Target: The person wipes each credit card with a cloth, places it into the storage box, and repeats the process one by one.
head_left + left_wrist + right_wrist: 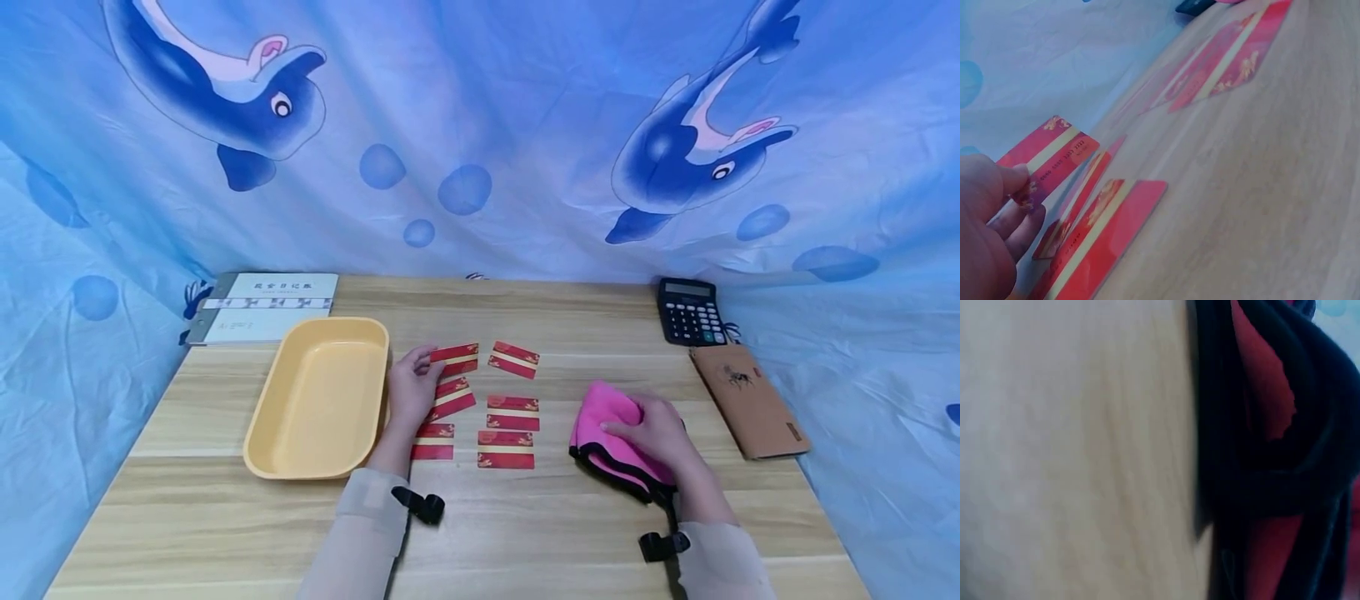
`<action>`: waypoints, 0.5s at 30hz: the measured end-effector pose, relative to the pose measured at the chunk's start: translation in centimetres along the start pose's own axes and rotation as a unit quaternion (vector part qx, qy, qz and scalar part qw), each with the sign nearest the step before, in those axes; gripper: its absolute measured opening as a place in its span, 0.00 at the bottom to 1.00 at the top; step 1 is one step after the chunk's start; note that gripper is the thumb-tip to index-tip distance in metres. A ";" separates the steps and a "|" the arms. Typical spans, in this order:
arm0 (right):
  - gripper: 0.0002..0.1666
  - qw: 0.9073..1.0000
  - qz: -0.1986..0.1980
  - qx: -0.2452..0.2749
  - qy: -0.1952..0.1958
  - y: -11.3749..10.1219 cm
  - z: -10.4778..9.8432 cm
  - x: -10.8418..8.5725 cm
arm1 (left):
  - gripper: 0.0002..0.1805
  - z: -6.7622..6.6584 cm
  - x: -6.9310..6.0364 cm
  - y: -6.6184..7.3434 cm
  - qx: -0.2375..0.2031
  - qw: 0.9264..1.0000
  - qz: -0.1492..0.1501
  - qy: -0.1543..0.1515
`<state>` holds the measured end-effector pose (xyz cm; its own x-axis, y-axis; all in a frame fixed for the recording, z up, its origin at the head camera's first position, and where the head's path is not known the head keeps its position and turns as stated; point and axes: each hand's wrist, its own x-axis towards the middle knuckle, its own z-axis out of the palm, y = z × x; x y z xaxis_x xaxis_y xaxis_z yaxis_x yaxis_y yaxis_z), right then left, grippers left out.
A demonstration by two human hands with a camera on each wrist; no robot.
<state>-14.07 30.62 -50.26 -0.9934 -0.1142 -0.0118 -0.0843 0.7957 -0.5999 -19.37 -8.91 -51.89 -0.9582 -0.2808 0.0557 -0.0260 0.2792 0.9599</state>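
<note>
In the head view my left hand [412, 387] pinches a red card [456, 358] with a pale stripe by its left end. The left wrist view shows this card [1054, 156] tilted up off the table, thumb on its face. Several similar cards lie in two columns, among them a red card [452, 398] just below the held one and another card [513, 359] to its right. My right hand [651, 433] grips a folded pink cloth [603, 408] with black edging, its thumb on top. Only folds of the cloth [1266, 394] appear in the right wrist view; the hand is hidden there.
A yellow plastic tray [318, 408] stands left of my left hand, close to the wrist. Behind it lies a pale ledger book [273, 304]. At the right are a black calculator [690, 312] and a brown wallet [750, 404]. A blue dolphin curtain [525, 150] hangs behind the table.
</note>
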 end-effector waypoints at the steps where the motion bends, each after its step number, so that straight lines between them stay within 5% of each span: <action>1: 0.34 1.000 -0.009 0.011 0.003 0.1 0.0 0.1 | 0.18 0.0 0.1 0.1 -0.013 1.000 -0.012 0.002; 4: 0.23 0.999 -0.022 0.037 0.008 0.3 0.0 0.0 | 0.18 -0.1 0.1 0.2 -0.063 0.997 -0.052 0.008; 9: 0.23 0.994 0.002 0.108 0.009 0.4 -0.2 -0.3 | 0.19 0.0 0.0 0.9 -0.151 0.985 -0.089 0.007; 11: 0.22 0.985 0.020 0.174 0.002 0.3 -0.5 -0.4 | 0.19 0.2 -0.1 1.3 -0.175 0.980 -0.094 0.006; 13: 0.15 0.963 0.050 0.264 0.001 0.0 -0.8 -0.5 | 0.21 0.5 -0.2 1.6 -0.197 0.975 -0.101 0.002; 15: 0.09 0.914 0.086 0.396 0.000 -0.3 -1.1 -0.6 | 0.21 0.8 -0.4 1.8 -0.211 0.972 -0.105 -0.004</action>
<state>-13.52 31.08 -49.15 -0.9865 -0.0284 -0.1612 0.1566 0.1224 -0.9800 -19.23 -7.59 -50.37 -0.9463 -0.2840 -0.1547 -0.1043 -0.1847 0.9772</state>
